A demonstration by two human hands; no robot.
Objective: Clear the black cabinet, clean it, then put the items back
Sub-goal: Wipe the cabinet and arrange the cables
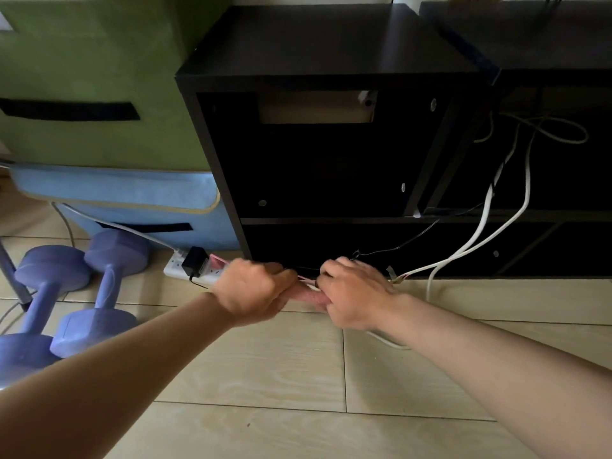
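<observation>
The two hands meet low in the view, touching each other just in front of the bottom edge of the black cabinet [331,54]. The cabinet stands on the tiled floor [265,376] at 12 o'clock from them, its front open. The upper compartment is dark, with a pale panel at its back near the top. The lower compartment sits right behind the knuckles.

The left hand [255,289] has its fingers curled round a pink object [217,262], and a short end of it sticks out toward 10 o'clock. The right hand [354,293] is also curled, its fingertips pressed in toward the left hand. Thin pale strands show in the gap between them. Whether the right hand grips these, the pink object, or only the other hand cannot be told.

A thin black wire [397,248] runs from the lower compartment toward the right hand. White cables [486,207] drop down at 2 o'clock in front of a second dark cabinet [546,38], which the right edge cuts off.

At 9 o'clock from the left hand lies a white power strip [178,270] with a black adapter [193,261] plugged in, partly hidden by that hand. Farther out at 8 o'clock are two purple dumbbells [99,293], one cut off by the frame. Behind them are a blue fabric box [132,197] and a green one [82,77]. The cabinet's insides are too dark to show any contents.
</observation>
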